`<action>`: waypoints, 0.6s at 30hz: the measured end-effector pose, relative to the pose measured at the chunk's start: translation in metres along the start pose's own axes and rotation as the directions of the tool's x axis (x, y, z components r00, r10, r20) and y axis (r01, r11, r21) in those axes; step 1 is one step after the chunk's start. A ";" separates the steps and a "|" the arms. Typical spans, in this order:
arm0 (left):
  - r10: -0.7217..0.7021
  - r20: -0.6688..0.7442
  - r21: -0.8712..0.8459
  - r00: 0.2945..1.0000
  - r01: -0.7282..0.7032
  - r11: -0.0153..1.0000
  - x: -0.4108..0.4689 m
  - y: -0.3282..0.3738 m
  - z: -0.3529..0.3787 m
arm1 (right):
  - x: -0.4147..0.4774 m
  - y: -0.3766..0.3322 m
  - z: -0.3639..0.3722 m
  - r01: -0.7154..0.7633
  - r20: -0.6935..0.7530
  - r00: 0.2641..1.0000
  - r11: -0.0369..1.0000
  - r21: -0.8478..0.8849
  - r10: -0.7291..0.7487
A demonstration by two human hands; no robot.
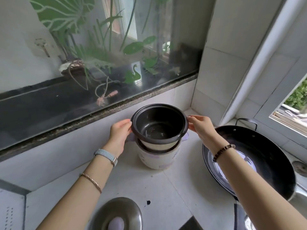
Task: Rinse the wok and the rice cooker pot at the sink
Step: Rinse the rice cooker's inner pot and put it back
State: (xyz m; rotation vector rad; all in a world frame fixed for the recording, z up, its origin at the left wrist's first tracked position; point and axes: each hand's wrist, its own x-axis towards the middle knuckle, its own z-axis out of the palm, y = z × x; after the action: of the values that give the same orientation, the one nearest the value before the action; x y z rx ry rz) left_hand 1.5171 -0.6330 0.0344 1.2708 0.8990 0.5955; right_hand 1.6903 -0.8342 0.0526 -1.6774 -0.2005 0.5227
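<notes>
The dark rice cooker pot (159, 125) sits partly raised out of the white rice cooker body (157, 158) on the counter, tilted toward me. My left hand (120, 132) grips its rim on the left and my right hand (201, 126) grips the rim on the right. The pot's inside looks empty, with faint streaks at the bottom. The black wok (259, 156) lies to the right, partly under my right forearm, its loop handle toward the window.
A steel lid with a pale knob (118, 214) lies on the white counter (166, 188) at the near edge. A dark stone sill and glass pane (99, 103) run behind the cooker. A metal edge, perhaps the sink (299, 195), shows at the right.
</notes>
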 end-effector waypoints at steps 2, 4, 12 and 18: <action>-0.004 -0.006 0.018 1.000 0.004 1.000 0.001 -0.005 0.001 | 0.003 0.008 0.002 -0.017 0.006 1.000 0.999 -0.034 0.018; -0.002 -0.020 0.019 1.000 0.003 1.000 0.001 -0.010 0.002 | 0.005 0.014 0.003 -0.021 0.004 1.000 0.998 -0.057 0.021; 0.004 -0.023 0.006 1.000 -0.004 1.000 0.009 -0.021 0.004 | 0.016 0.027 0.006 -0.006 -0.004 1.000 0.995 -0.102 0.006; 0.010 0.047 0.085 0.999 -0.014 0.996 0.015 -0.031 0.000 | 0.019 0.036 0.006 -0.014 0.023 1.000 0.992 -0.122 0.017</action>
State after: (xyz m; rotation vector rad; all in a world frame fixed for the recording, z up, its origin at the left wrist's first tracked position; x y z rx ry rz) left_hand 1.5224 -0.6278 0.0008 1.3626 0.8865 0.5396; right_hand 1.6985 -0.8277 0.0129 -1.7930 -0.2406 0.5515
